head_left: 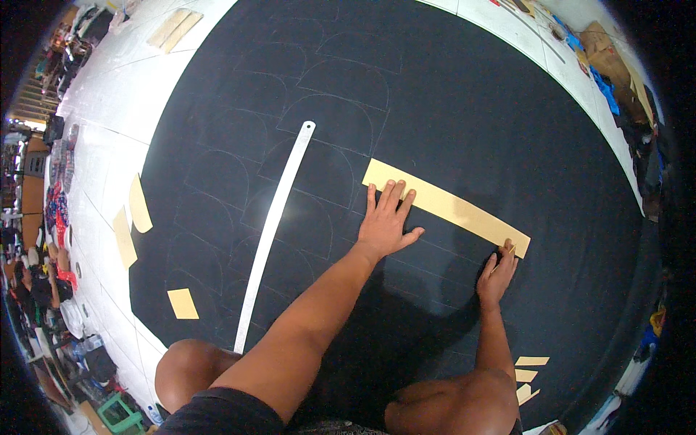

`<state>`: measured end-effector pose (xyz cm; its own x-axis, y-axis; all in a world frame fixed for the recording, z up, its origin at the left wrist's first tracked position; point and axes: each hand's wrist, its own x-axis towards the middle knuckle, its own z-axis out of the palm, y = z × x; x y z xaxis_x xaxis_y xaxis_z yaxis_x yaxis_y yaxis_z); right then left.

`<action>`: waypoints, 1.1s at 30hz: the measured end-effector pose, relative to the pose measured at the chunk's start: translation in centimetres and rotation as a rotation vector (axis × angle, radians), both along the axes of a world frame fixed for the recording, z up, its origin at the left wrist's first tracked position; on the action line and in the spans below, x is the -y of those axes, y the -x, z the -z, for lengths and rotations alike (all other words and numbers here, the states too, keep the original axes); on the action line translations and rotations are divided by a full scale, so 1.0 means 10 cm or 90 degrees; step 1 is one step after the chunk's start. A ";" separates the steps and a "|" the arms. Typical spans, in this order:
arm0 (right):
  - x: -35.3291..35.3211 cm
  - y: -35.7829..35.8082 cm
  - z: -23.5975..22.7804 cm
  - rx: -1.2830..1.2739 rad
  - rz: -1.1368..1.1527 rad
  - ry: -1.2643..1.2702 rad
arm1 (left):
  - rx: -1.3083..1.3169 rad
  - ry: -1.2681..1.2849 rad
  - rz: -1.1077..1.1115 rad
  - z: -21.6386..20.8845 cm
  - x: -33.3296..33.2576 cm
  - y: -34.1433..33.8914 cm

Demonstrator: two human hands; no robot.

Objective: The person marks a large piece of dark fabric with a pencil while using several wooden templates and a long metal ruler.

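Note:
A long tan cardboard strip lies slanted on a wide sheet of dark cloth that carries faint chalk outlines of arched shapes. My left hand is pressed flat on the strip's left part, fingers spread. My right hand sits at the strip's lower right end, fingers pinched on a small piece of chalk against the strip's edge. A long metal ruler lies on the cloth to the left of my left arm.
Other tan card pattern pieces lie at the cloth's left edge, one small piece on the cloth, several by my right knee. The white floor surrounds the cloth. Clutter lines the far left and upper right.

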<state>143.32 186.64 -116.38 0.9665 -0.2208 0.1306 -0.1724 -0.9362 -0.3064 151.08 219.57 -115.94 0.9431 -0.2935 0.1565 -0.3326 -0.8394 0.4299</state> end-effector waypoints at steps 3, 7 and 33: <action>-0.04 0.01 -0.01 -0.001 -0.003 0.000 | -0.004 -0.001 -0.002 0.01 -0.02 0.01; -0.04 0.02 0.00 -0.008 -0.012 0.008 | -0.018 -0.009 -0.002 -0.01 -0.04 0.01; -0.03 0.01 -0.07 -0.007 0.027 -0.023 | -0.133 -0.173 0.080 -0.36 0.07 -0.20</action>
<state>143.20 186.95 -115.65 0.9575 -0.2660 0.1114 -0.2152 -0.9161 -0.3382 153.11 218.90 -112.36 0.9004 -0.4133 -0.1355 -0.3686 -0.8905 0.2668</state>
